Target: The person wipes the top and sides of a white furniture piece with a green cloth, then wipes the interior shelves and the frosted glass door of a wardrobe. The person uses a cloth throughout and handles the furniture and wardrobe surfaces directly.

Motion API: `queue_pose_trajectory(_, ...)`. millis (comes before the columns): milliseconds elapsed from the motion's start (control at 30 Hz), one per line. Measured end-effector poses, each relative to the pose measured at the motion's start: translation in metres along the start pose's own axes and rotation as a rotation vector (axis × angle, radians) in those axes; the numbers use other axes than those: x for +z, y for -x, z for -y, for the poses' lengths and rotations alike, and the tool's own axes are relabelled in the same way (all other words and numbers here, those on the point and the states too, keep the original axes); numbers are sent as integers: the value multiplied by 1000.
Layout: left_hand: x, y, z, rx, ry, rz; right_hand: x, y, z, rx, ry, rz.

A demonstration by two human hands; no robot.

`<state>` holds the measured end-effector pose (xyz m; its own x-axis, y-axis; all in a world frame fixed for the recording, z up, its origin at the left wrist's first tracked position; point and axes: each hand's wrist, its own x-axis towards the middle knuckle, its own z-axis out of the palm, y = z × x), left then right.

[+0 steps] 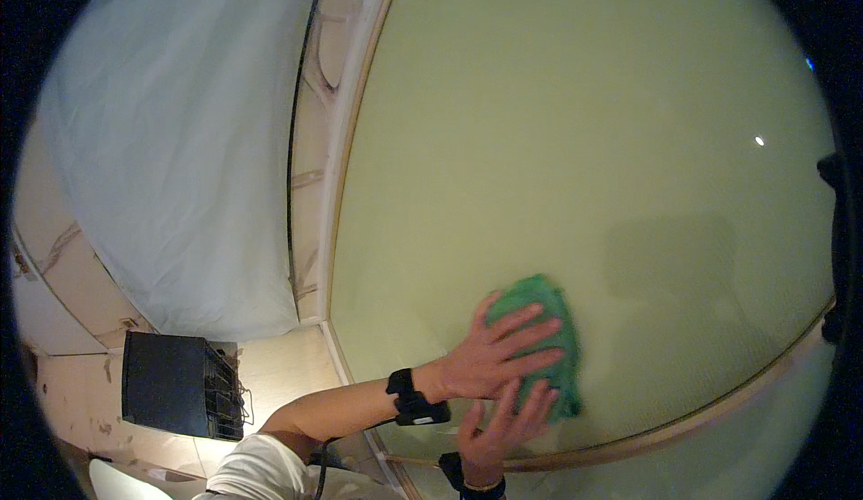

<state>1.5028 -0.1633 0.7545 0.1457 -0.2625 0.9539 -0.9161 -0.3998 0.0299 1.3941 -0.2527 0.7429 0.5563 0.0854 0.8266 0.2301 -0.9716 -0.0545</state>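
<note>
My left hand (502,358) lies spread on a crumpled green cloth (566,328), pressing it against a large, smooth pale-green panel (526,136). Just below it is my right hand (502,426), slightly blurred, with its fingers over the lower part of the cloth. Whether those fingers grip the cloth is unclear. Each wrist wears a black strap; the one on the left wrist (411,399) carries a small device. The cloth is near the panel's lower edge, and the hands hide part of it.
A light frame (342,183) borders the panel on the left, and its lower rail (647,436) curves below my hands. Pale sheeting (189,129) hangs at the left. A black box with wire racks (165,385) stands at the lower left, near a white curved object (121,480).
</note>
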Motion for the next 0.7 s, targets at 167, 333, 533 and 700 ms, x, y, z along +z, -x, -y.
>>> queue_pose_trajectory(167,16,15,5,-49,16,-32,24,16,-2,-98,150,-42)
queue_pose_trajectory(333,12,72,28,-111,120,-113,72,47,12,-70,-90,246)
queue_pose_trajectory(533,-11,-23,55,214,97,106,65,-33,13,-55,249,-295)
queue_pose_trajectory(700,-32,10,113,135,212,230,130,-23,44,164,140,-161)
